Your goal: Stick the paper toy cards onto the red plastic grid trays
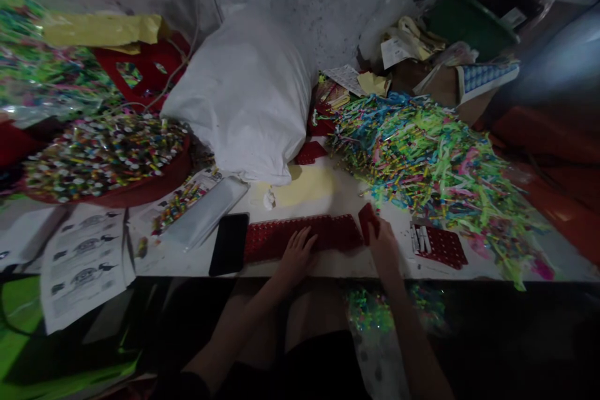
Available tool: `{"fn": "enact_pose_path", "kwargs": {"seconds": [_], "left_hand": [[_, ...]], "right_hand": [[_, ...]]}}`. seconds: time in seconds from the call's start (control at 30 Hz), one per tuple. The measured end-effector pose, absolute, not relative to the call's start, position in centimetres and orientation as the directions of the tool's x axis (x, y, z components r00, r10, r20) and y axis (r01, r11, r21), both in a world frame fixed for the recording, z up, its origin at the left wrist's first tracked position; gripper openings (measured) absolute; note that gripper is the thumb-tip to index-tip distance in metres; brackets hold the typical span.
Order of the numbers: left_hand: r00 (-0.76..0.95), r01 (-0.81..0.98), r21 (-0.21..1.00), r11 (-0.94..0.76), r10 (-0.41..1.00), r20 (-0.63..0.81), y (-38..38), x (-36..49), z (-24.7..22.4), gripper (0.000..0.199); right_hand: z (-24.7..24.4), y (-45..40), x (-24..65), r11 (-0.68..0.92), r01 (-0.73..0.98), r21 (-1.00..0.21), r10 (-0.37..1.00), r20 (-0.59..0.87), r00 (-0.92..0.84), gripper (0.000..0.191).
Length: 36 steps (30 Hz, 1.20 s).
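My left hand [298, 250] lies with fingers stretched over a row of red cards [272, 239] dotted with small light marks. My right hand [384, 242] pinches another red card [367, 220], tilted up at the right end of that row. A dark flat slab [229, 244], perhaps a phone, lies against the row's left end. Farther right rests a dotted red card [443, 245] with several small white strips [420, 239] at its left side. A small crumpled white piece [269, 199] sits behind the row.
A stuffed white sack [248, 87] stands at the back. On the right spreads a heap of green and multicoloured strands [422, 150]. A red basin [126, 194] of small beaded pieces stands left, near printed sheets [87, 262] hanging over the table's front edge. A green tub [469, 25] sits back right.
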<state>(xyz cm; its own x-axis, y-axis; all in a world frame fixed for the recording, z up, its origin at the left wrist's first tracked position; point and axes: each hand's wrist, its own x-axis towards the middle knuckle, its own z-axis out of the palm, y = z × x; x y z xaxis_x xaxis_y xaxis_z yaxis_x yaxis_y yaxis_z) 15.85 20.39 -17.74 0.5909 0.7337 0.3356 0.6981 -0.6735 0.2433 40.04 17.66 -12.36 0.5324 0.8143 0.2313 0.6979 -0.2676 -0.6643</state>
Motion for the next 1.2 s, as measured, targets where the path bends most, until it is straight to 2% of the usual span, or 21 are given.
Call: {"fn": "enact_pose_path", "kwargs": {"seconds": [0.17,0.3,0.5,0.63,0.73,0.87,1.03,1.2], "left_hand": [[0.718,0.589,0.221,-0.777,0.629,0.297,20.8,19.6,-17.3,0.057],[0.745,0.566,0.195,-0.801,0.598,0.295,21.7,23.1,-16.7,0.060],[0.763,0.565,0.172,-0.807,0.590,0.264,22.2,24.7,-16.7,0.051],[0.751,0.572,0.188,-0.799,0.602,0.271,22.1,23.8,-17.1,0.046],[0.735,0.563,0.201,-0.801,0.597,0.320,22.4,22.6,-17.2,0.055],[0.650,0.655,0.214,-0.725,0.684,0.330,22.7,21.3,-17.6,0.069],[0.679,0.645,0.187,-0.741,0.668,0.305,22.4,20.9,-18.1,0.069],[0.679,0.644,0.184,-0.742,0.666,0.310,22.1,21.0,-18.2,0.068]], "right_hand": [[-14.0,17.9,47.0,-0.258,0.598,-0.759,0.787,0.194,0.586,0.064],[-15.7,17.5,49.2,-0.267,0.586,-0.765,0.778,0.188,0.600,0.071],[-16.8,16.9,48.4,-0.289,0.627,-0.724,0.794,0.185,0.580,0.056],[-17.7,16.4,47.8,-0.299,0.601,-0.741,0.779,0.174,0.602,0.053],[-18.3,15.1,47.8,-0.310,0.578,-0.755,0.769,0.158,0.619,0.053],[-18.3,13.4,47.5,-0.353,0.580,-0.734,0.763,0.133,0.633,0.053],[-17.8,13.8,47.4,-0.417,0.605,-0.678,0.764,0.099,0.637,0.051],[-17.3,16.4,48.2,-0.413,0.640,-0.648,0.777,0.116,0.619,0.054]]}}
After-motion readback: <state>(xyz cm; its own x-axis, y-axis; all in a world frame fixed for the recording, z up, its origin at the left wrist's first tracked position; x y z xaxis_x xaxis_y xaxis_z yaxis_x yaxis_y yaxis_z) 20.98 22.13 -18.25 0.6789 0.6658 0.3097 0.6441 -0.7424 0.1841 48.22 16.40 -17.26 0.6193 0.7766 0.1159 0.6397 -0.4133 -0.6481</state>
